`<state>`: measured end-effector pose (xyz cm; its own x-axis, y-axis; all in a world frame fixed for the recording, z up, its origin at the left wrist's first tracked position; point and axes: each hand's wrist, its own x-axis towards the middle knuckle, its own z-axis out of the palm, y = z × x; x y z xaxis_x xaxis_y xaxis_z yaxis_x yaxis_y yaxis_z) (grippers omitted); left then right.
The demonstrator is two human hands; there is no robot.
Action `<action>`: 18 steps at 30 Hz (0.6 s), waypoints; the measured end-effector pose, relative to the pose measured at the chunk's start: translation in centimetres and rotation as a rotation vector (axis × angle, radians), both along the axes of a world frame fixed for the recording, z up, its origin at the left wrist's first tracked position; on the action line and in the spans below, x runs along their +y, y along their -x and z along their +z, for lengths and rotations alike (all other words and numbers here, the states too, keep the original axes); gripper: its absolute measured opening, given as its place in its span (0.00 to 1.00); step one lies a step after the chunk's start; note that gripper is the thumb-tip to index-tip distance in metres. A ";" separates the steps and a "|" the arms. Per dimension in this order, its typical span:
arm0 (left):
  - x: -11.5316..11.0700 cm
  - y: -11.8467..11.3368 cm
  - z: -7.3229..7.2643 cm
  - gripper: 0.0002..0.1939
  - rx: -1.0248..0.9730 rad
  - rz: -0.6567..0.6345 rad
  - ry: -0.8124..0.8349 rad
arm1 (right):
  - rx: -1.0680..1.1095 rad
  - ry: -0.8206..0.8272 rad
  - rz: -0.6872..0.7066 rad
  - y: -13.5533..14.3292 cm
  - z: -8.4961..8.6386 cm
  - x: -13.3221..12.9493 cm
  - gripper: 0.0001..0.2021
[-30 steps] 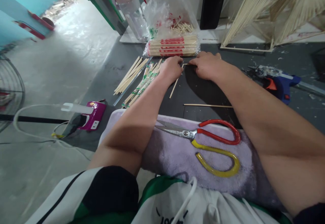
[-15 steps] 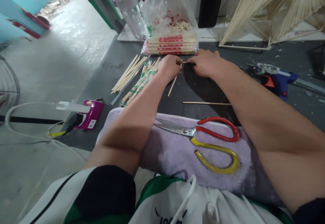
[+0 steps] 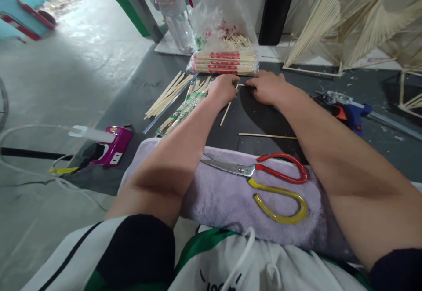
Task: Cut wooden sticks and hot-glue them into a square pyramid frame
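Both hands are at the far side of the dark table, close together. My left hand is closed, its fingertips pinching where two thin wooden sticks come together. One of these, a slanting wooden stick, runs from under those fingers toward me. A short bit of the other, a crosswise wooden stick, shows in the gap between the hands. Its right end is under the fingers of my right hand, which are closed on it and low over the tabletop. Another loose wooden stick lies nearer me.
Scissors with red and yellow handles lie on a lilac towel. Wrapped chopsticks and bare sticks are at left, a bagged bundle behind. A glue gun and stick frames stand right; a magenta power socket left.
The view has shifted slightly. Both hands stay at nearly the same place on the sticks, with the crosswise stick still between them.
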<state>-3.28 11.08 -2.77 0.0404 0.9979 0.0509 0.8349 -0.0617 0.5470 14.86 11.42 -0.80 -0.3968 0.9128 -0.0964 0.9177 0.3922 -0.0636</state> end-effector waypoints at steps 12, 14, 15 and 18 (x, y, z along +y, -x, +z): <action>-0.4 -0.3 0.8 0.23 0.034 -0.085 0.025 | 0.022 -0.015 0.015 -0.2 -0.2 0.2 0.26; -0.3 -0.3 0.7 0.22 0.036 -0.091 0.029 | 0.020 -0.011 0.010 -0.1 -0.2 0.1 0.26; -0.2 -0.2 0.6 0.22 0.037 -0.094 0.028 | 0.018 -0.009 0.010 -0.1 -0.2 0.1 0.26; -0.1 -0.2 0.5 0.24 0.060 -0.120 0.011 | 0.017 -0.002 0.023 -0.3 0.0 0.5 0.25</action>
<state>-3.12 11.02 -2.28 0.1623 0.9862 0.0343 0.8528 -0.1576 0.4978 15.11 11.96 -0.78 -0.4194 0.9035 -0.0881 0.9071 0.4135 -0.0782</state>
